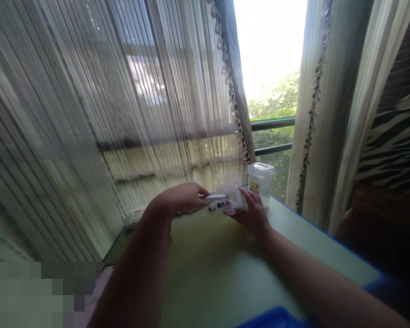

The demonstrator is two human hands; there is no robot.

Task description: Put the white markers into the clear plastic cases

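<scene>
My left hand (187,197) is closed around a white marker (216,197) with a dark tip end, which points to the right. My right hand (253,210) grips a clear plastic container (233,193) that lies tilted toward the left hand. Several markers with coloured ends, purple, teal and pink (223,204), show at its opening. Just below the held marker, another marker with a yellow band (212,207) is seen near the tabletop. The container's edges are blurred.
A lidded clear plastic box (261,180) with a yellow label stands behind my right hand. White boxes or papers (134,219) lie at the table's left edge. A blue object (276,319) sits at the front of the green table (205,273). Sheer curtains (177,114) hang behind.
</scene>
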